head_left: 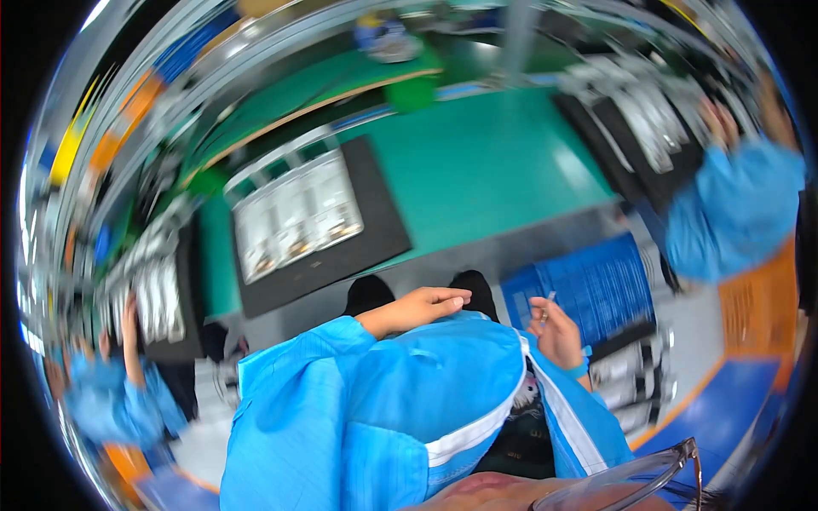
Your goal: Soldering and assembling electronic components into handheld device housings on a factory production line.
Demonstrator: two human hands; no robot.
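Silver panel assembly [298,213] lies untouched on black mat [377,204] on green desk [486,153], seemingly laid out, remaining work unclear; left hand [419,308] empty, fingers extended, right hand's [559,335] grip pinching a small piece [546,307], apparently not yet placed.

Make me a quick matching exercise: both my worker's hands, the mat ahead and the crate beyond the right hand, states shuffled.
1 Left hand
2 Right hand
3 Mat
4 Crate

A Black, under silvery parts
B Fingers curled, blue wristband below
C Blue, lower than the green table
D Fingers extended

Pairs: 1-D, 2-B, 3-A, 4-C
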